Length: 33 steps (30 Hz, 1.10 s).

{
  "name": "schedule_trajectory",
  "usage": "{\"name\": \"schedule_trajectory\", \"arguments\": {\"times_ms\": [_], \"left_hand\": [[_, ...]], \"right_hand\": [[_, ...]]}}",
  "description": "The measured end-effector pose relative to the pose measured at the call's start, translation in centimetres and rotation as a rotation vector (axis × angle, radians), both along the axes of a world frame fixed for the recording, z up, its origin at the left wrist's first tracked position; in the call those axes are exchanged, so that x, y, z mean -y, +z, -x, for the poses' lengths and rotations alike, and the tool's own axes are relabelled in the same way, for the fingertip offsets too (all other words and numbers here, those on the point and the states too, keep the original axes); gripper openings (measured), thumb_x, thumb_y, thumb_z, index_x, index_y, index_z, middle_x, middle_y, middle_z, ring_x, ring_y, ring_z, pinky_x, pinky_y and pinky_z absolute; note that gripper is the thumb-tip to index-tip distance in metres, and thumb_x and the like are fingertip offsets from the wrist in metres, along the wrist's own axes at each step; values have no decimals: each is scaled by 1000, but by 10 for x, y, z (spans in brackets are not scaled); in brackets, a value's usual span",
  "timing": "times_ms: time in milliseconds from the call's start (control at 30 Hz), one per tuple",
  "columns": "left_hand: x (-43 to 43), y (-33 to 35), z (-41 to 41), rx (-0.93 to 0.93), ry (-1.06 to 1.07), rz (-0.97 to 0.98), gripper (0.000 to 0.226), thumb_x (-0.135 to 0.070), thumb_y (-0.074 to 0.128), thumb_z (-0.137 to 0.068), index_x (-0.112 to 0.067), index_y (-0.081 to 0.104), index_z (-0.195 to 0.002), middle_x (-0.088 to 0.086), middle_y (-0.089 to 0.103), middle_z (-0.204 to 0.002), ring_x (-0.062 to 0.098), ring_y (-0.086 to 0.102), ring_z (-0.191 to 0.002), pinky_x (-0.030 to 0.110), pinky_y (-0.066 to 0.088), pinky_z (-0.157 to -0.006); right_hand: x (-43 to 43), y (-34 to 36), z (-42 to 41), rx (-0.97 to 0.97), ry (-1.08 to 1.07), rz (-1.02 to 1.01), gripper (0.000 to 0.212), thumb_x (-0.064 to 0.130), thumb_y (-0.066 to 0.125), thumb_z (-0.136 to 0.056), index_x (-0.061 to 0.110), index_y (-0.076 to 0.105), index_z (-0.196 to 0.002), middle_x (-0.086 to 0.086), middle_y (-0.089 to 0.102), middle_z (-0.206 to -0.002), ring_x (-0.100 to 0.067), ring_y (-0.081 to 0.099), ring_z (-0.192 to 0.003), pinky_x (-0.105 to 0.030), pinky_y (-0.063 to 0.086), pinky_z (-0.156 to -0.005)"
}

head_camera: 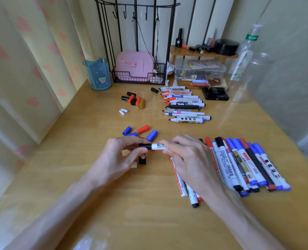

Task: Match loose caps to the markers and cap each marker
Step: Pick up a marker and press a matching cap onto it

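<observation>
A white whiteboard marker (157, 146) lies level between both hands just above the table. My left hand (120, 157) pinches the black cap (145, 145) on its left end. My right hand (191, 159) grips the barrel. Loose blue caps (152, 135) and a red cap (143, 129) lie just beyond the hands; a black cap (142, 160) sits under my left fingers. Further back lie black, red and gold caps (134, 100) and white caps (122, 111). Uncapped markers (183, 105) lie in a row at the back. Capped markers (247, 163) are piled at the right.
A blue cup (97, 73), a black wire rack (138, 76) holding a pink case, a clear plastic box (200, 72), a small wooden shelf (203, 53) and a clear bottle (247, 65) stand along the back of the wooden table (95, 195). A curtain hangs at the left.
</observation>
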State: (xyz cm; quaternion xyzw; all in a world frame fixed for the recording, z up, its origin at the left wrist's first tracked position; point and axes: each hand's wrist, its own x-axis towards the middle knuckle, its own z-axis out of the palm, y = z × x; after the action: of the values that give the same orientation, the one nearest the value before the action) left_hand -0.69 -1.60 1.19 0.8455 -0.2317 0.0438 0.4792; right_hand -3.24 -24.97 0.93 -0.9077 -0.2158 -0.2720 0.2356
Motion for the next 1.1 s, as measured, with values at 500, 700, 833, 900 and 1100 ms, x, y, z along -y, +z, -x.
{"name": "schedule_trajectory", "arguments": {"times_ms": [500, 700, 833, 900, 1100], "left_hand": [[-40, -9, -28, 93, 117, -376, 21, -12, 59, -104, -25, 72, -114, -20, 68, -102, 6, 60, -89, 29, 49, -78], [-38, -13, -28, 139, 55, -438, 29, -30, 62, -102, -26, 71, -129, -9, 62, -120, 12, 54, -113, 21, 40, -88], [-34, -2, -43, 171, 181, -332, 22, -35, 62, -102, -29, 72, -121, -11, 63, -109, 7, 58, -97, 17, 43, -81], [-26, 0, -68, 202, 259, -356, 19, -26, 64, -102, -25, 72, -119, -9, 65, -104, 11, 60, -92, 29, 51, -80], [7, -6, -161, 106, 439, -423, 34, -17, 66, -99, -20, 65, -134, 7, 66, -119, 26, 65, -106, 38, 53, -85]], "right_hand": [[23, 17, -10, 148, -63, 125, 61, -25, 69, -68, 14, 78, -114, 2, 69, -99, -24, 58, -87, -35, 31, -71], [21, 12, -13, 85, -76, 70, 45, -11, 75, -82, 16, 77, -117, 3, 67, -97, -21, 57, -88, -38, 40, -72], [23, 9, -17, 103, -113, 24, 35, -2, 78, -87, 16, 78, -117, 3, 68, -95, -22, 60, -87, -36, 41, -72], [25, 9, -18, 106, -127, 10, 34, -2, 78, -88, 16, 78, -117, 3, 68, -94, -21, 59, -88, -37, 43, -73], [30, 4, -21, 80, -156, -26, 34, 2, 79, -89, 17, 77, -120, 4, 68, -96, -18, 61, -93, -38, 48, -77]]}}
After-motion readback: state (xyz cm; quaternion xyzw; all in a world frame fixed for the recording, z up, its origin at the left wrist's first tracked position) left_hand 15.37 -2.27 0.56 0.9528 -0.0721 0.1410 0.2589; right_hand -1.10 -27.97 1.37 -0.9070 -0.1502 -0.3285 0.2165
